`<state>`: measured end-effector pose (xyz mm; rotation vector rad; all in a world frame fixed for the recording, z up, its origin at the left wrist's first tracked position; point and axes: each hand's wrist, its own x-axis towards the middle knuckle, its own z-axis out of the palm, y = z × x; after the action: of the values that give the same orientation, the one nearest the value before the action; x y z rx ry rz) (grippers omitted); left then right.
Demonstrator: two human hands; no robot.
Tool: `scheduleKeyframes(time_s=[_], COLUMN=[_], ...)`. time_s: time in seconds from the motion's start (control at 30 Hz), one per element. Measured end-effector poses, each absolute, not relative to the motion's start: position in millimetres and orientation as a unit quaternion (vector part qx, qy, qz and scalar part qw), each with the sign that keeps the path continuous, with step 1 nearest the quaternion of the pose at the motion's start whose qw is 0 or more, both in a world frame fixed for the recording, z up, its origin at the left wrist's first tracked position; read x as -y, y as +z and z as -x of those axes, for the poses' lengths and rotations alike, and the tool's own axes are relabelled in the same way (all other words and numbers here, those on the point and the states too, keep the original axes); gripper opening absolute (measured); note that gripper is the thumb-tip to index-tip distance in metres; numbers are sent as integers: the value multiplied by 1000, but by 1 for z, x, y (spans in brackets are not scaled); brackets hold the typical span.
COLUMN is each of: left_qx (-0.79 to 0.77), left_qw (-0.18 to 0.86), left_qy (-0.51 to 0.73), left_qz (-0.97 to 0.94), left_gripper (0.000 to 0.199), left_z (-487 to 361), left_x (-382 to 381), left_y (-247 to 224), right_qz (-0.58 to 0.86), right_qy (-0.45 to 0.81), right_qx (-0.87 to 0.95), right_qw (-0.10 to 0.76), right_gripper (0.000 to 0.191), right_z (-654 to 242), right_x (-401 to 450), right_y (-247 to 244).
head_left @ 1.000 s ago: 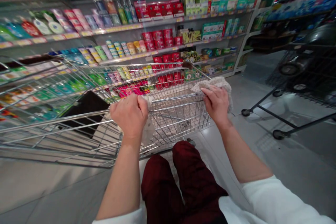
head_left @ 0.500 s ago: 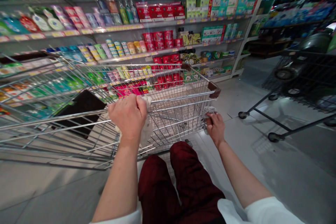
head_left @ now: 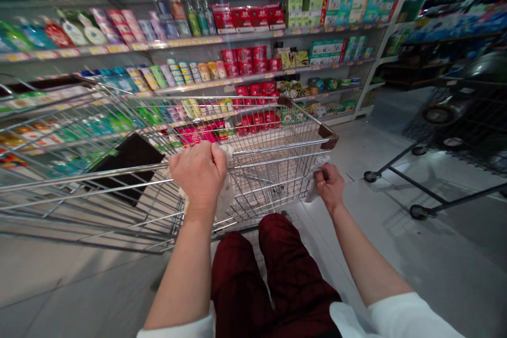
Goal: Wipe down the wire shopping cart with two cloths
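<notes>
Both hands on the shopping cart [head_left: 277, 147], working from its long side, bare hands, each with a cloth. Left hand [head_left: 198, 177] is clamped over the top rail, fingers wrapped down around it, with a whitish cloth [head_left: 224, 198] bunched under the palm and hanging down inside the wire side. Right hand [head_left: 330, 187] is lower and well apart from the left, near the cart's end corner and below the brown corner cap [head_left: 328, 136]. Its fingers are curled shut on a pale cloth [head_left: 315, 193], and that cloth sits against the outside of the wires. Can't tell if the hand itself touches metal, since the cloth is in the way. Current action as shown: cloths held to rail and wires, left on top, right low at the corner. Cart has a flat black panel [head_left: 127, 166] lying inside toward the far end; can't tell what it is. Cart stands on pale floor tiles [head_left: 396, 243] in front of store shelves [head_left: 253, 76] stocked with packaged goods, red cans [head_left: 245, 55] among them. Black wheeled wire rack [head_left: 415, 178] stands off to the right, well apart from the cart. Dark red trousers [head_left: 291, 269] and white sleeves [head_left: 400, 317] show at the bottom of the head view.
</notes>
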<state>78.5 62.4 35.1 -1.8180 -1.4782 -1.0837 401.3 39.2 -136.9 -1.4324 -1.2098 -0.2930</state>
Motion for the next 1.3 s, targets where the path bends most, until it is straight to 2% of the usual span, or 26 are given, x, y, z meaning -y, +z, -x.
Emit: scheduleKeyframes(time_s=[0.17, 0.33, 0.5, 0.63, 0.73, 0.93, 1.03, 1.2, 1.3], left_qx=[557, 564, 558, 554, 555, 560, 563, 560, 557], left_qw=[275, 281, 289, 282, 279, 285, 286, 286, 292], left_qy=[-398, -385, -388, -395, -398, -386, -384, -384, -389], left_qz=[675, 675, 674, 676, 675, 676, 673, 676, 673], left_gripper=[29, 30, 30, 29, 29, 28, 28, 29, 29], left_z=[-79, -79, -79, -79, -80, -79, -78, -79, -79], left_x=[-62, -61, -61, -60, -60, -61, -62, -61, -61], left_y=[36, 35, 35, 35, 35, 34, 34, 34, 34], right_qz=[642, 601, 618, 633, 628, 586, 591, 618, 600], right_qy=[-157, -223, -271, -253, -246, -239, -226, -228, -227], right_qx=[491, 516, 533, 575, 586, 577, 583, 602, 625], right_qw=[568, 568, 511, 452, 449, 516, 510, 451, 445], right_gripper=[17, 17, 20, 22, 21, 20, 22, 20, 20], right_z=[-395, -374, -362, -362, -363, -352, -343, -339, -343], right_x=[-24, -21, -33, -29, -24, -23, -25, -21, -17], right_y=[-106, -78, -116, -149, -140, -89, -98, -137, -129])
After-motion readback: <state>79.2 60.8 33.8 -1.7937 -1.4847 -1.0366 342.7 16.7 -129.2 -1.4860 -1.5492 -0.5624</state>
